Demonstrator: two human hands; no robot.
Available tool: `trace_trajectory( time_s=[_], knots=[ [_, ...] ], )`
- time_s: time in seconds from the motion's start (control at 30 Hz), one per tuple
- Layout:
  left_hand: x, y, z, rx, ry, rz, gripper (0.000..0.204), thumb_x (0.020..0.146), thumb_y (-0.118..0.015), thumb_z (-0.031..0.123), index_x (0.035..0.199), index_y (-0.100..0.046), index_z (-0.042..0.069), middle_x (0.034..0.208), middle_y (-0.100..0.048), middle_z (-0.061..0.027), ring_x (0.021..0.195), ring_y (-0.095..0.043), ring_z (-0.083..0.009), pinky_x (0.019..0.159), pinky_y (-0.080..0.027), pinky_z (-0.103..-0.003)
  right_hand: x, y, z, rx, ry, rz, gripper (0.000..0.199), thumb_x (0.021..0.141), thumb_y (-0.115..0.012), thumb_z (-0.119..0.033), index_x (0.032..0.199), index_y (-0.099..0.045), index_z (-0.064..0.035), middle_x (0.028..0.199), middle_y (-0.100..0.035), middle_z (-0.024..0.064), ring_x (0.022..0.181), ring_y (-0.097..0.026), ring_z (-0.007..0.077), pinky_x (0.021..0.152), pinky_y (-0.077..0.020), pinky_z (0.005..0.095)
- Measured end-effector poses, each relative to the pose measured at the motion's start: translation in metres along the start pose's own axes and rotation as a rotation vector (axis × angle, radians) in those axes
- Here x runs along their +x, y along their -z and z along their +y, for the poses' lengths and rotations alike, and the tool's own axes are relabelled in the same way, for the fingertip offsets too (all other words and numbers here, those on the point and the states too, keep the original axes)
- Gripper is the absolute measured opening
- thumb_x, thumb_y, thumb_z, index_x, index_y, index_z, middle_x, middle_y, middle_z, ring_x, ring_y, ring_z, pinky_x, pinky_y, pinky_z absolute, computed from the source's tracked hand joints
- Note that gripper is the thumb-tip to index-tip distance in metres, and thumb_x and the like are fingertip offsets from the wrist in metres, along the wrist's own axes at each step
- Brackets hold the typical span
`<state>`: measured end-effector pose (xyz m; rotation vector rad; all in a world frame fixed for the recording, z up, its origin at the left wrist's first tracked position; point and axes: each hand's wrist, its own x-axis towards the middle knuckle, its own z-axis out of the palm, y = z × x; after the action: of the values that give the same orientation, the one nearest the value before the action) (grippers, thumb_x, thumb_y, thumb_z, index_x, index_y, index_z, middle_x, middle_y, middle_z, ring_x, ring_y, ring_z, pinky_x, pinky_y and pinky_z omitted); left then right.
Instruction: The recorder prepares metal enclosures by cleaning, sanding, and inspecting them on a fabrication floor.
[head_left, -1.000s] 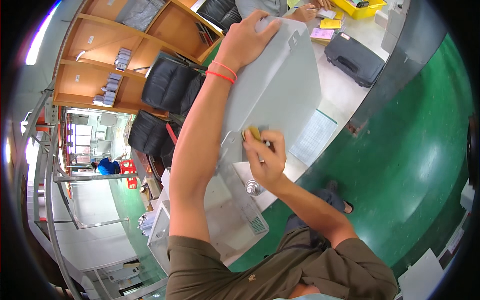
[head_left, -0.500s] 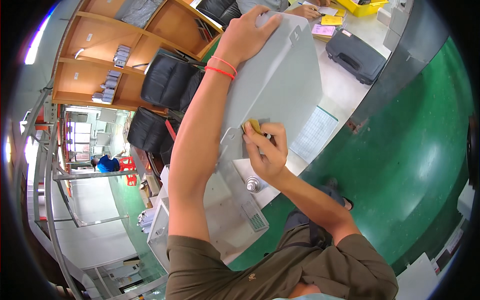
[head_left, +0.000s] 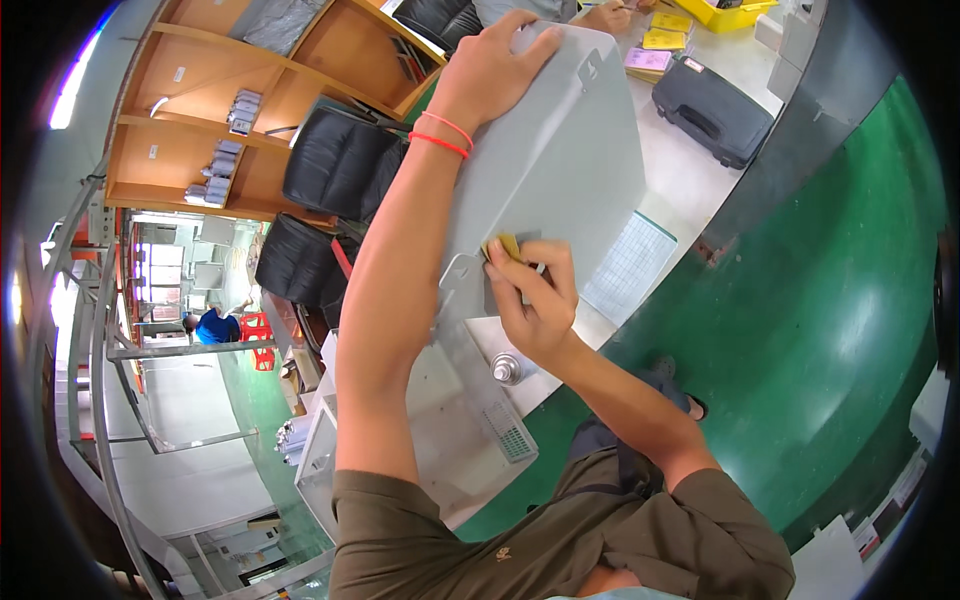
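Observation:
A large grey sheet-metal panel (head_left: 560,150) with bent edges and cut-out tabs lies tilted before me. My left hand (head_left: 492,70) grips its far left corner, the thumb on the face and the fingers over the edge; red cords circle that wrist. Near the panel's close edge, beside a tab with a hole, my right hand (head_left: 540,295) pinches a small folded yellow-brown piece (head_left: 503,246) that looks like sandpaper. The piece touches the panel there. Some of the right fingers are curled, and their tips are partly hidden.
A spray can (head_left: 508,369) stands near a pale metal housing (head_left: 430,400) with a vented end. To the right lie a printed sheet (head_left: 630,268) and a black case (head_left: 712,112). Another person's hand (head_left: 608,18) is at the far side by yellow pads. Black chairs (head_left: 338,165) stand left.
My right hand and the yellow-brown piece have shifted very slightly along the panel's edge. My left hand stays in place. The other person's hand at the far side has moved.

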<state>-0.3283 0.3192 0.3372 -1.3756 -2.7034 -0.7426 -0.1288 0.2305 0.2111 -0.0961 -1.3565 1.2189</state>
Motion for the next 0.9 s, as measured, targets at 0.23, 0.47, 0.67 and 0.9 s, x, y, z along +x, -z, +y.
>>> trace_trajectory(
  time_s=[0.23,0.47,0.67,0.9],
  knots=[
    [0.001,-0.001,-0.002,0.039,-0.029,0.026,0.063,0.095,-0.058,0.061,0.136,-0.064,0.014,0.112,-0.074,-0.0271,0.108,-0.071,-0.0442,0.097,-0.055,-0.045,-0.006,0.006,0.000,-0.001,-0.015,-0.040,0.038,0.077,-0.080,0.014,0.112,-0.076,0.0004,0.098,-0.054,0.0077,0.082,-0.049,0.0206,0.058,-0.0384,0.0295],
    [0.000,-0.001,-0.002,0.020,-0.020,0.027,0.063,0.095,-0.059,0.060,0.135,-0.065,0.012,0.110,-0.074,-0.0284,0.108,-0.070,-0.0452,0.097,-0.055,-0.045,-0.008,0.006,-0.003,-0.012,-0.013,-0.043,0.040,0.076,-0.080,0.013,0.113,-0.076,-0.0003,0.098,-0.054,0.0079,0.082,-0.049,0.0214,0.060,-0.0385,0.0303],
    [0.003,0.001,0.000,0.015,-0.033,0.037,0.063,0.094,-0.059,0.061,0.134,-0.065,0.012,0.109,-0.074,-0.0274,0.107,-0.070,-0.0449,0.098,-0.055,-0.045,-0.004,0.005,0.000,-0.012,-0.022,-0.030,0.037,0.076,-0.081,0.012,0.111,-0.077,0.0001,0.097,-0.054,0.0075,0.082,-0.049,0.0217,0.062,-0.0396,0.0308],
    [-0.002,-0.003,-0.006,0.037,-0.022,0.021,0.058,0.098,-0.057,0.058,0.135,-0.064,0.013,0.113,-0.074,-0.0246,0.105,-0.072,-0.0402,0.097,-0.054,-0.043,-0.001,0.005,-0.004,-0.010,-0.031,-0.031,0.036,0.076,-0.081,0.012,0.109,-0.077,-0.0007,0.096,-0.055,0.0076,0.083,-0.050,0.0216,0.061,-0.0398,0.0309]
  ],
)
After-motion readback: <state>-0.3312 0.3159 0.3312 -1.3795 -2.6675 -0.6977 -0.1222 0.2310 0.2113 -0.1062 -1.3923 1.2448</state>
